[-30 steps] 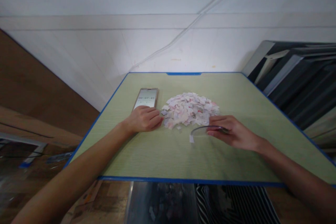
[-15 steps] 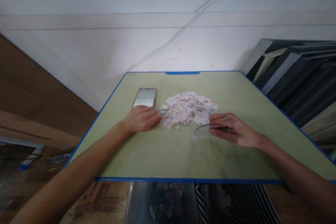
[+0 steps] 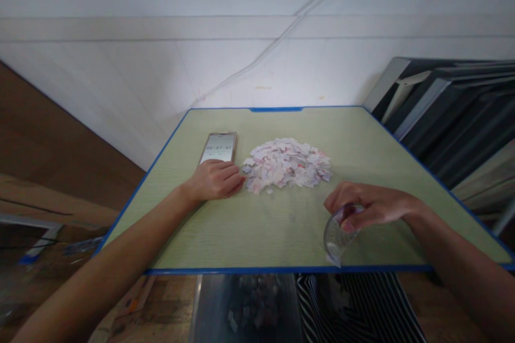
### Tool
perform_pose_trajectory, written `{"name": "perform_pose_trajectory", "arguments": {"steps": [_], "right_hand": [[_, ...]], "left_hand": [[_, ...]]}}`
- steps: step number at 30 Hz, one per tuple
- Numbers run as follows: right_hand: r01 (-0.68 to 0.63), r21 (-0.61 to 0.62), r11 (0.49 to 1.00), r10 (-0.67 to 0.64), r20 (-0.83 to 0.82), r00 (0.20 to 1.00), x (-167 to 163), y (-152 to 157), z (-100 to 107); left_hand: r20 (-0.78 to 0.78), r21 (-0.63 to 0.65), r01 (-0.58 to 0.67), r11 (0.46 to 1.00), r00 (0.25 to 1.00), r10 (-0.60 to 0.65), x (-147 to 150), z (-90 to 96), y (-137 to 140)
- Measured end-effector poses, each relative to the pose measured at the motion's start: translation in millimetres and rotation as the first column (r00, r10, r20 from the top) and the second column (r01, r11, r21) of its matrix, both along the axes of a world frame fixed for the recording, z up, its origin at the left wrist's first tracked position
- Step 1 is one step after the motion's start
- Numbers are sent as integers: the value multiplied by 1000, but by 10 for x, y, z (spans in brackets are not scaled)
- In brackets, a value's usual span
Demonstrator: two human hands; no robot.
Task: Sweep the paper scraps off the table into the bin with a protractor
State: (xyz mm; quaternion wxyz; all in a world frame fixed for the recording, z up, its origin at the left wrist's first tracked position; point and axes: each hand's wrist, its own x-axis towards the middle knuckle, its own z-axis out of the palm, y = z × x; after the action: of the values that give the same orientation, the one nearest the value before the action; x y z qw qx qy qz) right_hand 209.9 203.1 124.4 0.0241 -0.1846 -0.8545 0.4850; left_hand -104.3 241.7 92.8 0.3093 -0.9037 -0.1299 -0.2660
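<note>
White wall runs behind a pale green table edged in blue, with dark panels leaning at the right. In the head view, a clear curved plastic protractor is in the right hand, near the table's front edge and nearer the person than the pile of paper scraps. It looks light, thin and fairly stiff, perhaps slippery; a pinch on its body away from the low tip should serve. Something pale, perhaps a scrap, shows at that tip. The scraps themselves look feather-light and easily scattered.

Thumb and fingers of the right hand are closed on the protractor, wrist bent, knuckles up, the forearm reaching in from the lower right. The left hand rests palm down in a loose fist between the phone and the pile, with nothing visible in it.
</note>
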Motion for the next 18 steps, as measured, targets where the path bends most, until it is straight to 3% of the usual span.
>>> {"name": "perform_pose_trajectory", "arguments": {"steps": [3,9,12,15,18], "right_hand": [[47,2,999,-47,-4,999,-11,10,-4],[-35,-51,998,37,34,999,-35,-13,26],[129,16,992,-127,-75,989,-52,-14,-20],[390,138,910,-366,-172,914,-93,4,-133],[415,308,856,-369,-197,908,-150,-6,-250]], "left_hand": [[3,4,-2,1000,1000,2,2,6,-3],[-7,0,1,1000,1000,-1,5,20,-12],[-6,1,3,1000,1000,-3,6,18,-10],[-2,4,2,1000,1000,-2,10,13,-7],[-4,-3,-3,1000,1000,3,11,14,-6]]}}
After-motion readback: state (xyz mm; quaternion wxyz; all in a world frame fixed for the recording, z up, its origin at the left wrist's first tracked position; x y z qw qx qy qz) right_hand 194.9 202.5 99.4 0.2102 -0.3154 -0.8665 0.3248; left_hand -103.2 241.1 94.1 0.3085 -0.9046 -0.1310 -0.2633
